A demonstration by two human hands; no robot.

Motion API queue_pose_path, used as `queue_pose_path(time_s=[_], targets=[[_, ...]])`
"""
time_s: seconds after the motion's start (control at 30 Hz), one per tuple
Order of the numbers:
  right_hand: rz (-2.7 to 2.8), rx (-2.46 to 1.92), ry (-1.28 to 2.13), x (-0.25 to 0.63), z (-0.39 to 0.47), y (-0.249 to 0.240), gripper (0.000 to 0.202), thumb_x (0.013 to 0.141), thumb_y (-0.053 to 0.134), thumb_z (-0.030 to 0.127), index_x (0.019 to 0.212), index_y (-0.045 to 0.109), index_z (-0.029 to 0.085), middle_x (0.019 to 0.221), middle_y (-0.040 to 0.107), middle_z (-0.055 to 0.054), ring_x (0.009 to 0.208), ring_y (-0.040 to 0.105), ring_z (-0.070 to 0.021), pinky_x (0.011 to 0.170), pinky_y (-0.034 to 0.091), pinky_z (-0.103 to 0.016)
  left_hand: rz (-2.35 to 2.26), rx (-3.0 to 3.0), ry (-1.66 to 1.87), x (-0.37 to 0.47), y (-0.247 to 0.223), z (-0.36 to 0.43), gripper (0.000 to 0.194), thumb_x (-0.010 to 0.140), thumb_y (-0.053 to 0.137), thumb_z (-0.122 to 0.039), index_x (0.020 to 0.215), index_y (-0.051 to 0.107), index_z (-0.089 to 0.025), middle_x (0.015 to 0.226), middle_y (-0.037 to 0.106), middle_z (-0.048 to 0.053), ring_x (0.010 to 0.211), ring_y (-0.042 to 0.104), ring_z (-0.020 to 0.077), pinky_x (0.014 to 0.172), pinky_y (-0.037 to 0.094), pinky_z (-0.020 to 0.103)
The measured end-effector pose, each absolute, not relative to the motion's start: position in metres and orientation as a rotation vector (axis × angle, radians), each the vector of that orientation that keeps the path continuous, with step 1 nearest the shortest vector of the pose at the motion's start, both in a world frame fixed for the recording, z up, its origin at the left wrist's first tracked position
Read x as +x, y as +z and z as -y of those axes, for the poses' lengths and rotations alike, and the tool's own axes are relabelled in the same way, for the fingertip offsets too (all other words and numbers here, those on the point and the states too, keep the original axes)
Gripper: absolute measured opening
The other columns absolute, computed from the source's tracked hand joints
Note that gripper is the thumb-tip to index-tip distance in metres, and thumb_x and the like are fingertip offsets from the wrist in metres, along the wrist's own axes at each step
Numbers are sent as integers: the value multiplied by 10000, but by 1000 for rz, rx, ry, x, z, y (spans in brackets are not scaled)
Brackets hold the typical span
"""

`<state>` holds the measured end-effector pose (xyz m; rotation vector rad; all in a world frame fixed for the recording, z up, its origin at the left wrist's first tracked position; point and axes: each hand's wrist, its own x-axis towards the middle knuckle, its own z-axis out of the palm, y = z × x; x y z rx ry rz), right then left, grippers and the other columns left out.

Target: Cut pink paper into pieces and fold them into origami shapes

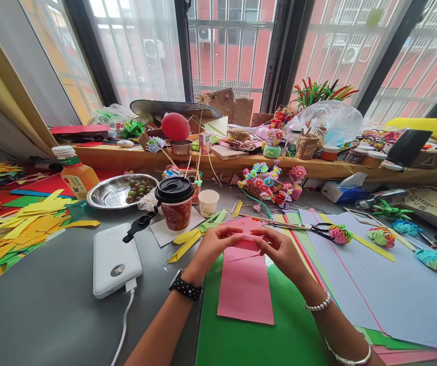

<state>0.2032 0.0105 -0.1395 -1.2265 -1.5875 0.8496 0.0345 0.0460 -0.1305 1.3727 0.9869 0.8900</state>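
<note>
Green surface [294,325] wider than pink paper [246,295]

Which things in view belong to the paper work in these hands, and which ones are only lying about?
Probably belonging:
pink paper held by left hand and right hand
pink sheet beneath
green surface under it

Probably just lying about:
white power bank
lidded cup
orange drink bottle
red balloon

This was a craft workspace: cut paper strips [31,221] littered the left of the grey table [51,315], scissors [310,227] and paper flowers [381,236] lay on its right, and barred windows [229,56] rose behind it.
</note>
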Motion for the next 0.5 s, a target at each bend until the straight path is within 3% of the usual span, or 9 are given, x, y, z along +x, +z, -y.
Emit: queue_pose_path(time_s=[0.13,0.5], targets=[[1542,-1255,928,204,-12,-140,244,736,508,340,820,632,148,711,636,-34,558,557,-121,487,455,-216,-1008,1395,898,37,-128,-43,288,609,635,-312,821,634,-117,810,629,60,744,553,170,648,434,241],[1421,-1242,1077,204,-14,-144,266,699,551,382,795,656,158,740,637,-34,540,519,-102,495,426,-210,-982,1348,943,40,-131,-42,215,580,651,-267,725,634,-109,679,589,25,592,492,103,549,411,202]])
